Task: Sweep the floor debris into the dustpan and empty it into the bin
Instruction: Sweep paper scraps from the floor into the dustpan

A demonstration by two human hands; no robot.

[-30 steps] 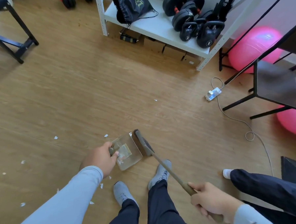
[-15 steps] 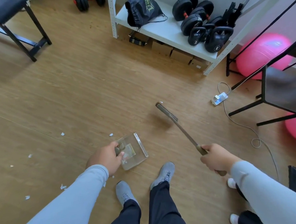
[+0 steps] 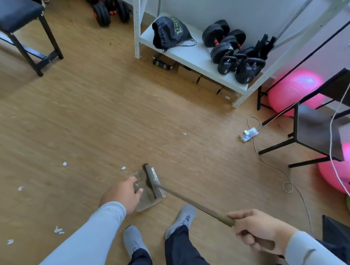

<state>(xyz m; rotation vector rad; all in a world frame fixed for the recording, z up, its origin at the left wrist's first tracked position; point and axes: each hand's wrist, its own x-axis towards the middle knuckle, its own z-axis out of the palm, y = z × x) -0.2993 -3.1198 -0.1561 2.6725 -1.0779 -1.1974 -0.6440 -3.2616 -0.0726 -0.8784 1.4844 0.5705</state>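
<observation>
While the left hand [image 3: 120, 196] grips the clear dustpan [image 3: 148, 198] by its handle on the floor and the right hand [image 3: 256, 229] clenches the broom [image 3: 153, 182], whose head rests at the pan's mouth, the sweeping-in step is judged current. Paper scraps [image 3: 58, 230] lie well apart to the left; next move calls for shifting pan and broom toward them.

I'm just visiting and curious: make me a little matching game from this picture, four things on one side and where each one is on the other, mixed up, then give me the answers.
Things:
1. dustpan
2. broom handle
3. kettlebells
4. pink ball

Places:
A. on the white shelf
B. gripped by the right hand
C. on the floor, behind the shelf's corner leg
D. on the floor, held at its handle by the left hand

Pairs: 1-D, 2-B, 3-A, 4-C
</observation>
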